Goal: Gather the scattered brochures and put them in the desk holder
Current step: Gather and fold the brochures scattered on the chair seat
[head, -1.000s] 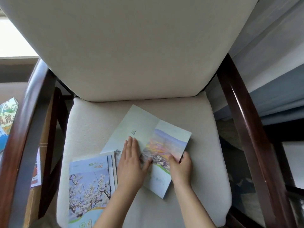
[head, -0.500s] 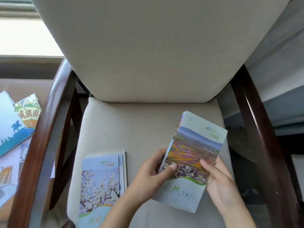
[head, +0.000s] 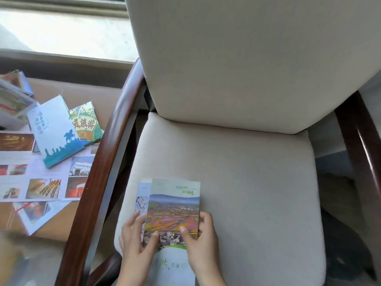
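Two hands close on one pile in the head view: the left hand (head: pixel 137 242) pinches the near left edge and the right hand (head: pixel 200 242) grips the near right edge of the landscape brochure (head: pixel 175 205), thumbs on its cover. Half a second ago it was held up; now it lies on the blossom brochure (head: pixel 141 200), near left on the chair seat (head: pixel 247 182). The chair's brochures look gathered. Loose brochures (head: pixel 54 137) lie on the desk (head: pixel 86 93) at left. I cannot pick out the desk holder.
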